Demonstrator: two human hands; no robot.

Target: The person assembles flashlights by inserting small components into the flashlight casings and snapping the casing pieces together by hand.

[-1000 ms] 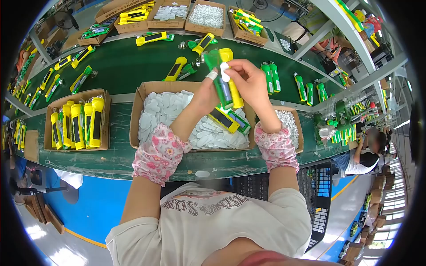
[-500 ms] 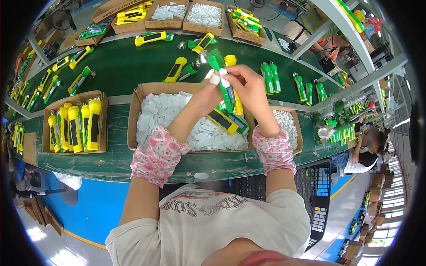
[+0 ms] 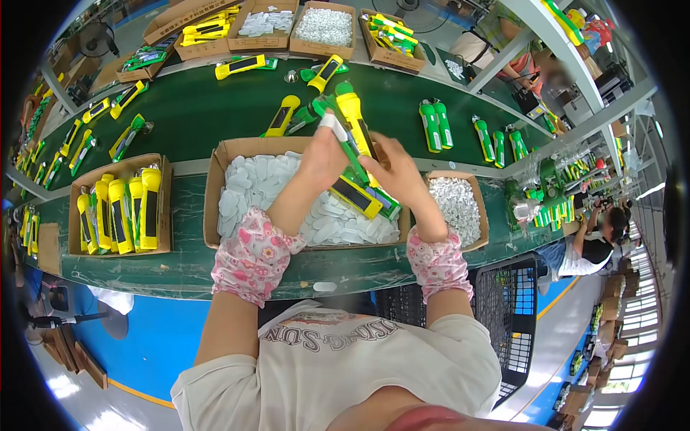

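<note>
Above the large cardboard box [image 3: 213, 194] of white oval pieces [image 3: 251, 179], my left hand [image 3: 321, 159] is closed on a green flashlight [image 3: 348, 149]. White coverings show on its fingertips. Beside that flashlight, a yellow flashlight [image 3: 351, 111] with a dark panel stands tilted between my hands. My right hand [image 3: 397, 172] has its thumb and fingers around the lower part of the yellow one; its fingers are slightly blurred. Another yellow flashlight with a dark panel [image 3: 357, 197] lies across the white pieces below my hands, next to a green one [image 3: 388, 205].
A box of upright yellow flashlights [image 3: 149, 208] stands at left, and a box of small white parts [image 3: 454, 208] at right. More flashlights lie on the green conveyor belt [image 3: 215, 100]. Parts boxes [image 3: 323, 29] line its far side. A black crate [image 3: 514, 330] is beside me.
The flashlight between my hands has turned, bringing the yellow one into view at the front. My right hand has moved from the white piece near the green head down to the lower part.
</note>
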